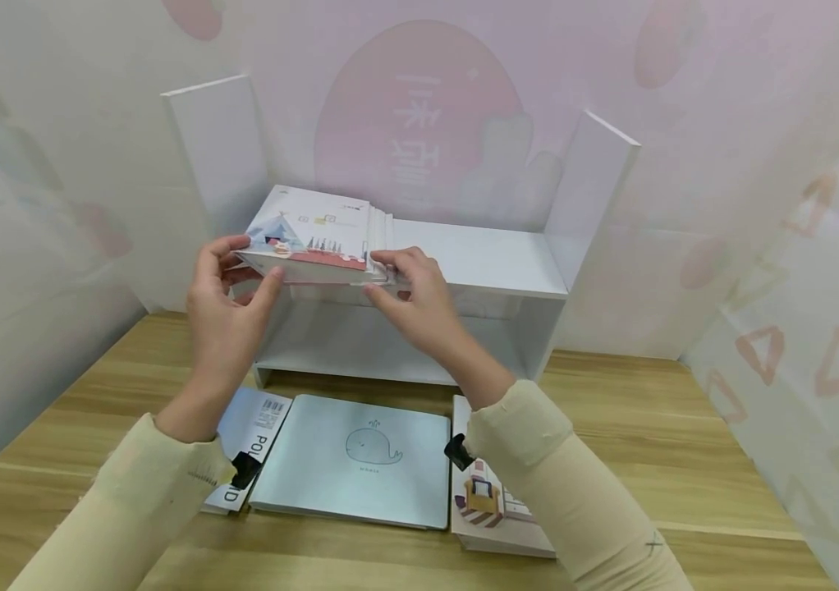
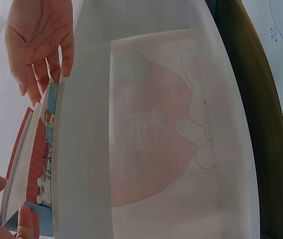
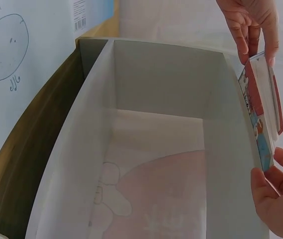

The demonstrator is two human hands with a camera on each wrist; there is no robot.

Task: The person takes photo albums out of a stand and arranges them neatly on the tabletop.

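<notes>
A thick illustrated book (image 1: 316, 230) with a white cover, a blue tent and a red strip lies flat at the left of the white shelf's upper board. Its pale page edges face the front in the head view. My left hand (image 1: 227, 295) grips its front left corner, thumb in front and fingers at the side. Pinching its front right edge is my right hand (image 1: 419, 300). From the left wrist, the book (image 2: 37, 164) shows a red and blue patterned side against the board. The right wrist view has the book (image 3: 258, 104) between both hands.
The two-tier white shelf (image 1: 493, 256) has upright side panels. Before it on the wooden table (image 1: 626, 443) lie a pale blue whale-drawing case (image 1: 331, 484), a blue-and-white printed item (image 1: 268, 414) at left, and an illustrated book (image 1: 493, 538) partly under my right sleeve.
</notes>
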